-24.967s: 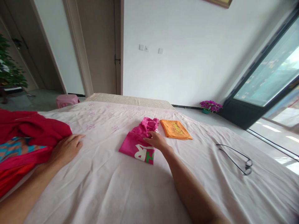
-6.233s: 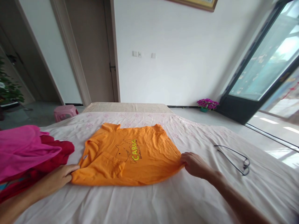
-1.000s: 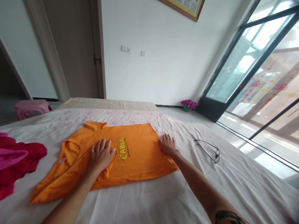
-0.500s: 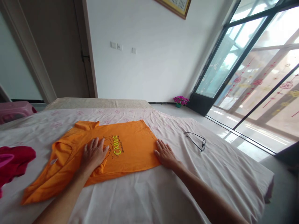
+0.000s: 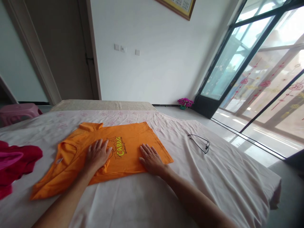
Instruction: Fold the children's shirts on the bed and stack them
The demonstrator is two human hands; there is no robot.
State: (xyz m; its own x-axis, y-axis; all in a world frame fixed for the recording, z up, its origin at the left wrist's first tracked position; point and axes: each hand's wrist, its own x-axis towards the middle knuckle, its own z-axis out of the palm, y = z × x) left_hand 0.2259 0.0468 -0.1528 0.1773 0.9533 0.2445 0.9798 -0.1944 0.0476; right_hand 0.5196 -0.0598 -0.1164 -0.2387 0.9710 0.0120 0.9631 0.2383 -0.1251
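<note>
An orange T-shirt (image 5: 133, 133) with yellow "CABBG" lettering lies spread on the pale bed sheet (image 5: 142, 202), its neckline to the left and its hem to the right. My left hand (image 5: 98, 154) rests flat on the shirt's chest, just left of the print, fingers stretched out. A bunched fold of orange cloth shows beside that wrist. On the lower part of the shirt, between the print and the hem, my right hand (image 5: 152, 159) lies flat and open. Both palms press on the cloth without gripping it.
Eyeglasses (image 5: 201, 144) lie unfolded on the sheet to the right. Red and pink clothing (image 5: 21, 161) is heaped at the left edge. Beyond the bed stand a pink plastic stool (image 5: 21, 112) and a pot of purple flowers (image 5: 185, 102). The bed's right edge drops to the floor.
My right hand has slid left from the hem onto the shirt's lower front, so the hem corner now shows. My left hand stays on the chest of the shirt.
</note>
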